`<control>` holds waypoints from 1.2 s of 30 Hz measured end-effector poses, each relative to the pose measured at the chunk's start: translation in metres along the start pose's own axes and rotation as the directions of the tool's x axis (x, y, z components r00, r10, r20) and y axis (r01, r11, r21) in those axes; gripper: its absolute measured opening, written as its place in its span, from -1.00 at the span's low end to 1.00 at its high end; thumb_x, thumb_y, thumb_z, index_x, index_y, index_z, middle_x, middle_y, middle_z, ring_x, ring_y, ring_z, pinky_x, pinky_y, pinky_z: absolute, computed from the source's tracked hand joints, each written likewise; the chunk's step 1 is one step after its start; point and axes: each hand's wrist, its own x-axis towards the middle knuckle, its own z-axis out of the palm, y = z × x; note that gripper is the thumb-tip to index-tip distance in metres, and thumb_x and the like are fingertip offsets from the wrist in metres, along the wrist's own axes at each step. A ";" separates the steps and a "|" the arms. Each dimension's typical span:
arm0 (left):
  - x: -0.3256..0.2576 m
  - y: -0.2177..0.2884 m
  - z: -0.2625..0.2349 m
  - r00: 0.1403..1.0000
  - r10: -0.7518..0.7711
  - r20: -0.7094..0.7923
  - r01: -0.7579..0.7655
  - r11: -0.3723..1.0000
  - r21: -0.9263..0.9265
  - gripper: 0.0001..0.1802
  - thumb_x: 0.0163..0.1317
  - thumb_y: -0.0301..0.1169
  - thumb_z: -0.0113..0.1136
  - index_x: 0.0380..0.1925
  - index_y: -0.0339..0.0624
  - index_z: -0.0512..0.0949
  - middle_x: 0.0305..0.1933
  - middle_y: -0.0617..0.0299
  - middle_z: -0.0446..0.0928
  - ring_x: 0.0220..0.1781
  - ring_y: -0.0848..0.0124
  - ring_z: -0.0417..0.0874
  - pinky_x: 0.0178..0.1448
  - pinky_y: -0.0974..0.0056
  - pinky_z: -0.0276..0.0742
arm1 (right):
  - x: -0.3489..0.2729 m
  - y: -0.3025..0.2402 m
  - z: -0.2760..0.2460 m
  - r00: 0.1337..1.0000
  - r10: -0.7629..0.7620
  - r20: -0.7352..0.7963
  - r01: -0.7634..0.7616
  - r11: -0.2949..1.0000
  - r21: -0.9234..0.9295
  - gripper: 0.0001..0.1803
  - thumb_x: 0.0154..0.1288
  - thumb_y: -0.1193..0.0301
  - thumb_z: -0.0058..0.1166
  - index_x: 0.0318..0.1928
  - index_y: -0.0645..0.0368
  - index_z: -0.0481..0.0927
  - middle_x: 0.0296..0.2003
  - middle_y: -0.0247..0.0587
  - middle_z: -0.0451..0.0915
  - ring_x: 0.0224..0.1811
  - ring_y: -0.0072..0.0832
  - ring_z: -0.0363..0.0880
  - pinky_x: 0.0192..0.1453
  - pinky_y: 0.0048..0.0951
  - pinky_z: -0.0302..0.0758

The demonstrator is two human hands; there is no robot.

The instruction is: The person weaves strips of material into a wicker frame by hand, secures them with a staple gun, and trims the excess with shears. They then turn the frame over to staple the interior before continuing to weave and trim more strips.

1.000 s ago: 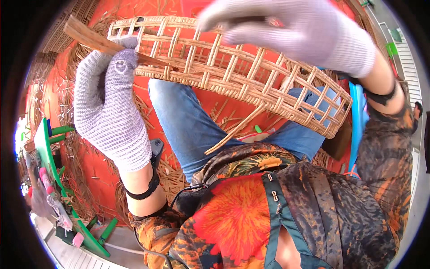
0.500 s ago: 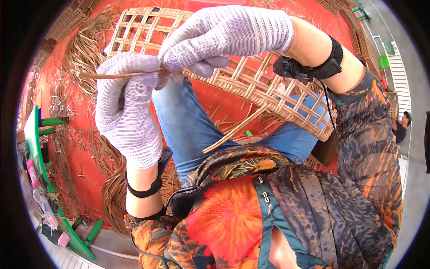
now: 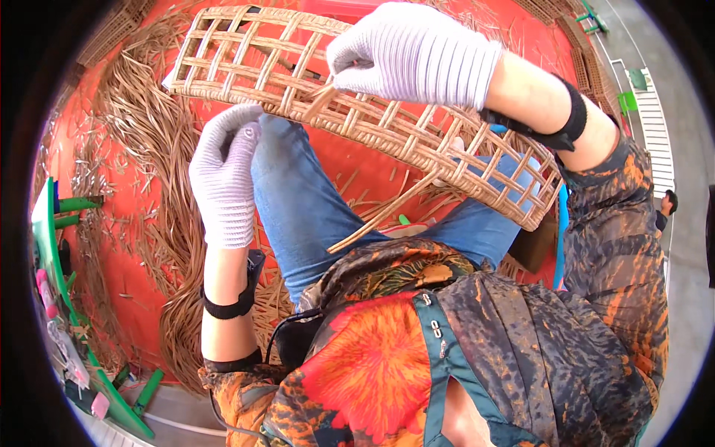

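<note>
An open-lattice woven basket (image 3: 439,160) of tan strips lies slanted over my knees, with a braided rim along its near edge. My right hand (image 3: 413,59), in a pale striped knit glove, is above the lattice. Its thumb and fingers pinch a light brown strip (image 3: 322,98) that runs down to the weave. My left hand (image 3: 227,167), gloved the same way, is curled at the basket's near rim, left of my knee. Its fingertips press against that rim and are partly hidden there. A loose pair of strip ends (image 3: 380,216) sticks out from the rim toward my lap.
Long brown strips (image 3: 149,141) lie in a thick bundle on the red floor covering (image 3: 130,257), among scattered scraps. A green-framed stand (image 3: 71,298) is at the left. Stacked woven baskets (image 3: 119,30) stand far left. Another person (image 3: 665,208) is at the far right.
My hands have come apart: the right moved right over the lattice, the left dropped slightly to the rim. The brown strip across my left fingers is no longer there. The basket's left end shows more.
</note>
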 end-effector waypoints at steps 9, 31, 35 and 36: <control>-0.006 -0.024 0.018 0.990 -0.038 0.134 0.038 0.999 0.002 -0.84 0.31 -0.61 0.19 -0.15 -0.28 0.66 -0.13 0.23 0.66 -0.05 0.50 0.62 0.15 0.40 0.48 | 0.000 0.020 0.024 0.990 0.100 -0.099 -0.105 0.993 -0.046 -0.79 0.22 0.35 0.04 -0.51 0.09 0.63 -0.55 -0.07 0.62 -0.46 -0.08 0.64 -0.28 -0.18 0.58; -0.013 -0.049 0.033 0.990 -0.063 0.122 0.067 0.997 -0.026 -0.85 0.27 -0.54 0.31 -0.16 -0.27 0.68 -0.20 0.27 0.67 -0.17 0.51 0.64 0.04 0.36 0.55 | 0.042 0.031 0.017 0.956 0.063 0.286 -0.072 0.997 0.021 -0.74 0.15 0.29 0.06 -0.41 0.17 0.73 -0.41 0.02 0.69 -0.32 -0.10 0.70 -0.12 -0.19 0.60; -0.017 -0.040 0.036 0.972 -0.212 0.104 0.221 0.972 -0.083 -0.82 0.32 -0.42 0.28 -0.17 -0.29 0.68 -0.22 0.25 0.67 -0.21 0.53 0.62 -0.04 0.39 0.54 | 0.061 0.020 0.047 0.946 -0.027 0.324 0.079 0.986 -0.149 -0.73 0.23 0.25 0.11 -0.23 0.14 0.75 -0.34 -0.06 0.72 -0.31 -0.20 0.70 -0.15 -0.22 0.61; -0.017 -0.032 0.035 0.934 -0.297 0.197 0.326 0.935 -0.138 -0.78 0.35 -0.35 0.25 -0.18 -0.30 0.68 -0.24 0.25 0.66 -0.25 0.54 0.60 -0.10 0.42 0.50 | 0.063 0.014 0.049 0.951 -0.049 0.305 0.152 0.934 -0.324 -0.73 0.26 0.24 0.19 -0.15 0.10 0.76 -0.34 -0.13 0.74 -0.35 -0.26 0.72 -0.21 -0.23 0.63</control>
